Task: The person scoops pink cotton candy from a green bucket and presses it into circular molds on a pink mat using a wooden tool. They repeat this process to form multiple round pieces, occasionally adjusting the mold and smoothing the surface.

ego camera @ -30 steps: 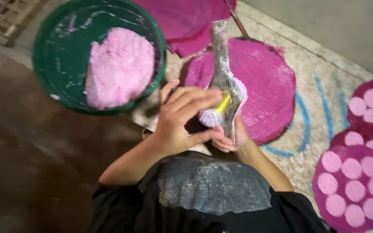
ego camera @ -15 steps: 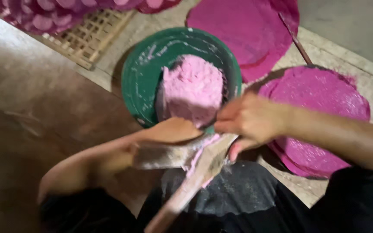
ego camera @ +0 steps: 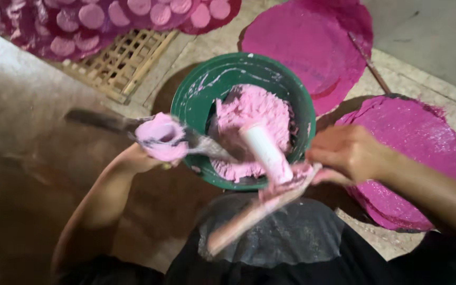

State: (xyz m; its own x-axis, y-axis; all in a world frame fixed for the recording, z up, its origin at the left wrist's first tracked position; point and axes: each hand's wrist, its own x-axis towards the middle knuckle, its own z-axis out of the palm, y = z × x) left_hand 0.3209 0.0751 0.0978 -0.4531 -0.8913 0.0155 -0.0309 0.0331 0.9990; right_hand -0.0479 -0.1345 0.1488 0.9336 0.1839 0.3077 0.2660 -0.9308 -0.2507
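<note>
floor bowl [ego camera: 196, 100] now centred, hands [ego camera: 347, 153] apart

Bowl [ego camera: 196, 100] ctr, dough lump [ego camera: 252, 113] in it. Slatted tray [ego camera: 125, 60] at 10 o'clock of bowl, disc stack [ego camera: 312, 47] at 1, 2nd stack [ego camera: 423, 137] at 3. Left hand [ego camera: 143, 155] w/ cup [ego camera: 159, 138] at bowl's 9, right hand [ego camera: 347, 153] at 4.

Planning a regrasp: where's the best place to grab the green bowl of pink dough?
Probably the far rim of the green bowl, coming from above. That arc is bare; the pink dough sits lower inside. The near rim is crowded by the left hand, the right hand and a white roller leaning in.
</note>
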